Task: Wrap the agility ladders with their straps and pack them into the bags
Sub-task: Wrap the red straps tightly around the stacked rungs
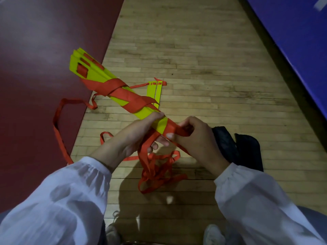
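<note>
Flat, stiff yellow rungs stacked into a ladder bundle (122,101), held slanting above the wooden plank floor (212,76). A soft red woven strap (113,85) spirals around the bundle, and its slack lies crumpled below. The left hand (139,133) grasps the bundle's near part, fingers (155,146) curled beneath. The right hand (194,138) is clenched on the strap at the near end, thumb pressing it. A limp black bag (247,149) lies on the floor just beside the right hand. Two loose rungs (153,92) lie beyond.
</note>
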Demonstrator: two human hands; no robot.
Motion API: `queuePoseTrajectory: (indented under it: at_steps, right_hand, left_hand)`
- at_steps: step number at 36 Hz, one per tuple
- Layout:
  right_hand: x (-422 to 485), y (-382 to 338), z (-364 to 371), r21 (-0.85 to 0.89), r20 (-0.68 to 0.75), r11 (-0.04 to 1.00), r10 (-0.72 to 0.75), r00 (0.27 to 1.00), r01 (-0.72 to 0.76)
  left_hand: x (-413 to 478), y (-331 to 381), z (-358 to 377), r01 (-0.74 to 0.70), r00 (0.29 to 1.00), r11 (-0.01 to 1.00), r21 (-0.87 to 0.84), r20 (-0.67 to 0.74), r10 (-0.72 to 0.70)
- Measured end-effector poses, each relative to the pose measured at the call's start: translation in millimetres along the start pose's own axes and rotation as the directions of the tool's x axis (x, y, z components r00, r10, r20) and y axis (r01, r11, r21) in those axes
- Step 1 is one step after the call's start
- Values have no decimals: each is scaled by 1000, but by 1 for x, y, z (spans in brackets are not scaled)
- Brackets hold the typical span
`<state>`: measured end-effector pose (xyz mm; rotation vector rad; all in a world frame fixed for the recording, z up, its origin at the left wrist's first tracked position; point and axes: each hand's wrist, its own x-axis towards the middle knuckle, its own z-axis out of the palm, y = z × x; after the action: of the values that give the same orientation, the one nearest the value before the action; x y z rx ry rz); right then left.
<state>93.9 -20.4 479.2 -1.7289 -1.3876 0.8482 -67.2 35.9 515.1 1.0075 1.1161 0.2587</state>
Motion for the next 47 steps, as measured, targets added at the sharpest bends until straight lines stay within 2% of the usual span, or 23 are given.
queuePoseTrajectory:
  at_steps: [3, 5, 8, 12, 17, 19, 22, 29, 36, 47]
  right_hand:
    - [5, 4, -2, 14, 79, 1000, -5, 997, 4]
    - [7, 4, -7, 96, 168, 995, -3, 986, -14]
    - [10, -2, -16, 234, 300, 962, 66, 952, -141]
    - [13, -6, -23, 121, 373, 959, 196, 907, -257]
    - [10, -3, -22, 191, 587, 894, 226, 778, -404]
    - [9, -2, -20, 182, 642, 889, 217, 735, -421]
    - [7, -3, -18, 157, 636, 895, 231, 736, -417]
    - [7, -7, -18, 177, 532, 915, 220, 817, -362]
    - [7, -8, -17, 228, 458, 918, 194, 867, -325]
    - [9, 0, -16, 213, 303, 945, 178, 936, -249]
  left_hand:
    - [0, -2, 1, -24, 999, 1000, -5, -38, 24]
    - [0, -2, 2, -46, 997, 999, -12, -69, 45]
    - [-1, -2, 3, -83, 991, 996, -6, -104, 82]
    - [-2, 0, 5, -119, 985, 993, 13, -123, 119]
    - [-3, 2, 8, -113, 982, 992, 63, -142, 121]
    - [-3, 1, 8, -108, 983, 991, 84, -136, 119]
    - [-4, 0, 8, -102, 987, 990, 95, -112, 112]
    - [-8, 4, 7, -88, 996, 996, 32, -10, 89]
    - [-15, 9, 3, -72, 994, 996, 47, 83, 68]
    - [-11, 7, -2, -53, 998, 996, 72, 45, 50]
